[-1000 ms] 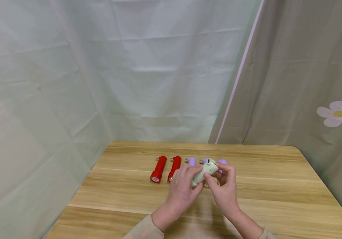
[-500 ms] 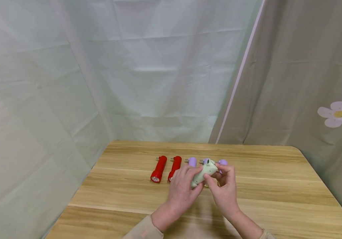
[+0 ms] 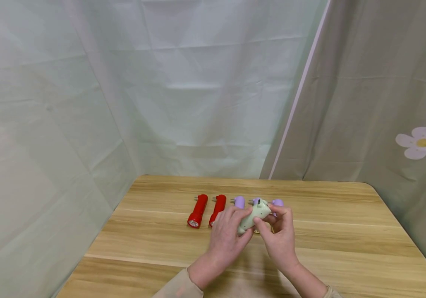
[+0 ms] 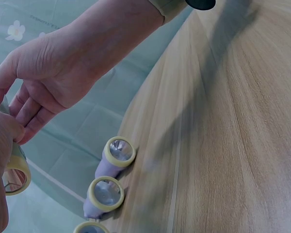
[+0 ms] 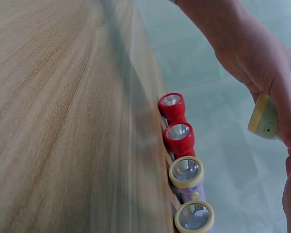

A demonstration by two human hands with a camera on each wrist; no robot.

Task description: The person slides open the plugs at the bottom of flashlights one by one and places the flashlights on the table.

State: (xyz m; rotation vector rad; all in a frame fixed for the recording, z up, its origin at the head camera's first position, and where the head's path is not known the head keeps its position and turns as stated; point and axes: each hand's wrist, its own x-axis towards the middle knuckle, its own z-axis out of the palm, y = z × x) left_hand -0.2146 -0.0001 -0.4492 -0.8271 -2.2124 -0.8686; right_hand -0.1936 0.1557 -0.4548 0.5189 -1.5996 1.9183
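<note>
A pale green flashlight [image 3: 259, 212] is held at a slant between both hands over the table. My left hand [image 3: 228, 236] grips it round its lower, head end; in the right wrist view its yellow rim [image 5: 258, 112] shows beside the left hand's fingers. With thumb and fingertips, my right hand [image 3: 281, 240] pinches the other, upper end. Behind the hands lie purple flashlights: one purple flashlight [image 3: 239, 201], a middle one partly covered by the green flashlight, and a third purple flashlight [image 3: 278, 202] partly behind the right hand.
Left of the hands, a red flashlight [image 3: 198, 211] and a second red flashlight [image 3: 218, 205] continue the row, the second partly behind the left hand. The wooden table [image 3: 142, 244] has pale curtains [image 3: 205, 103] behind it and a flowered curtain [image 3: 347, 124] at the right.
</note>
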